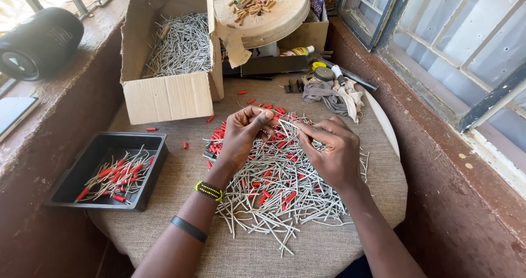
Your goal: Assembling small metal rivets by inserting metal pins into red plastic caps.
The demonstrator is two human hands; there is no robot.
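Observation:
My left hand [241, 138] pinches a small red sleeve between thumb and fingers, above a heap of thin grey pins [276, 193] mixed with red sleeves [274, 190] on a cloth-covered round table [323, 250]. My right hand [331, 149] holds one grey pin [286, 125], its tip pointed toward my left fingers. Both hands meet over the pile's far side. Two bands circle my left wrist.
A black tray [87, 157] at the left holds finished pins with red sleeves. A cardboard box [164, 94] of grey pins stands behind. A round beige lid [274, 23] with small bits, rags [334, 94], a black speaker [38, 42] and window ledges surround the table.

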